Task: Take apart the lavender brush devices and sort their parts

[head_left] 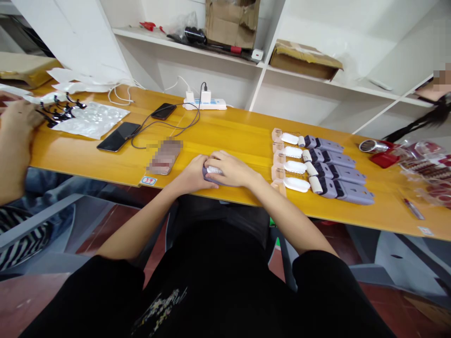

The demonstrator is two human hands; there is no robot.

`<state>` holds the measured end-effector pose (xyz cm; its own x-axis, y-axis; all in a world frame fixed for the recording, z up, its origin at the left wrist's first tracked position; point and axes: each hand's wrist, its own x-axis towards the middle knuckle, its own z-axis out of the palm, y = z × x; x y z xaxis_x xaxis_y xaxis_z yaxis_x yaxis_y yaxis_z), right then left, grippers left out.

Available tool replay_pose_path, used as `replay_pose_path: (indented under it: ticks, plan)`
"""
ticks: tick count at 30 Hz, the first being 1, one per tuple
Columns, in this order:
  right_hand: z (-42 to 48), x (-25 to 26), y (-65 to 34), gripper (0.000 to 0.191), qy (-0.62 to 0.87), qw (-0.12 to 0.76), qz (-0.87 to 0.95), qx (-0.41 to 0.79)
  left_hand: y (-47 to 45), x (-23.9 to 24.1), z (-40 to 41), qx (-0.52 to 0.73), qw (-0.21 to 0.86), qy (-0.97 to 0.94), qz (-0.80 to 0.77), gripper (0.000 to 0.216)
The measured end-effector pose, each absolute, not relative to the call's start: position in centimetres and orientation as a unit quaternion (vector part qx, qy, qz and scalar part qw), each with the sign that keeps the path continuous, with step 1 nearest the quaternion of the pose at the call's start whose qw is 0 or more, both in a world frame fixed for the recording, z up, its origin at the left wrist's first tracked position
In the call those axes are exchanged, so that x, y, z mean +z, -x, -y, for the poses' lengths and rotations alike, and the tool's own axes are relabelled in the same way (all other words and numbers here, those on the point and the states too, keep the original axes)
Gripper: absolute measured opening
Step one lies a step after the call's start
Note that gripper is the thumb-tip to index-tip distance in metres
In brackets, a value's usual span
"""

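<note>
At the table's front edge, my left hand (195,177) and my right hand (230,170) are closed together around a small purple-grey plastic housing (205,174). A white ribbed piece (214,170) shows between the fingers, on or in the housing; how the two join is hidden. To the right of my hands lie rows of parts: clear peach-coloured pieces (278,170), white oval trays (296,184), white rollers (315,184) and purple-grey housings (352,191) with dark ends.
Left of my hands lie a phone-shaped object (165,157), black phones (118,136) with cables and a power strip (207,104). Another person's hand (21,112) is by black hooked parts (65,112). Tape (368,145) and a tube (413,209) lie right; shelves (317,80) stand behind.
</note>
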<state>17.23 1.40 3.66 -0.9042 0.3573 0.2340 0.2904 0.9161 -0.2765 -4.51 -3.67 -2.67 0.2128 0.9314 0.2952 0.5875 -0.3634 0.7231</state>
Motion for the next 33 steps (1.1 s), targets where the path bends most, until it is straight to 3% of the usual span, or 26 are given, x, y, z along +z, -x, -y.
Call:
replay_pose_path:
  ticks: [5,10,17,23,33]
  plan:
    - [-0.7,3.8,-19.7,0.051,0.276,0.143,0.946,0.095,4.6,-2.2,4.0,0.355,0.235,-0.751,-0.504,0.084]
    - [-0.8,4.7,-19.8,0.06,0.329,0.037,0.943,0.025,4.7,-2.1,4.1,0.352,0.243,-0.757,-0.494,0.084]
    - [-2.6,5.4,-18.2,0.054,0.254,-0.007,0.967,0.012,4.7,-2.1,3.7,0.346,0.241,-0.758,-0.498,0.093]
    - [-2.8,5.2,-17.3,0.048,0.248,-0.01,0.969,0.013,3.9,-2.3,3.6,0.341,0.221,-0.759,-0.509,0.085]
    - [-1.6,6.3,-16.9,0.057,0.26,0.0,0.965,-0.021,4.2,-2.6,3.8,0.367,0.222,-0.754,-0.497,0.085]
